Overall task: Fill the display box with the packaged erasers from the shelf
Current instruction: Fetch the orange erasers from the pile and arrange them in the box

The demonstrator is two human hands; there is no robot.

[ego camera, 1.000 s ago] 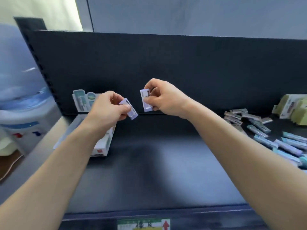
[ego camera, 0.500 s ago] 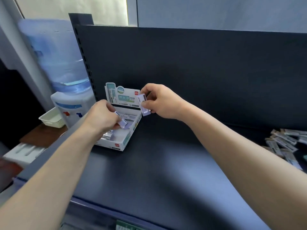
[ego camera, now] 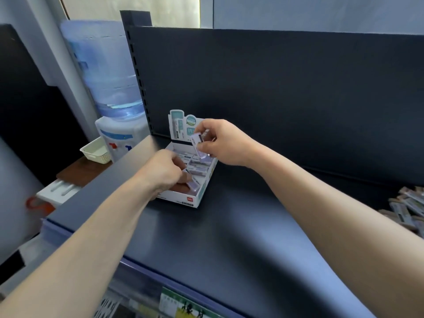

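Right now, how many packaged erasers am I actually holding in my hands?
2. The upper eraser is pinched in the right hand above the display box; the lower eraser is held by the left hand, down inside the box's front. Either hand could hide more.

The scene is viewed from a single head-worn wide-angle camera, aimed forward and down at close range over the dark blue metal shelf [ego camera: 229, 237], with the white cardboard display box [ego camera: 181, 199] framed near centre.

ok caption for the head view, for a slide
Left hand places one purple packaged eraser in the white cardboard display box; right hand holds a second eraser over it.
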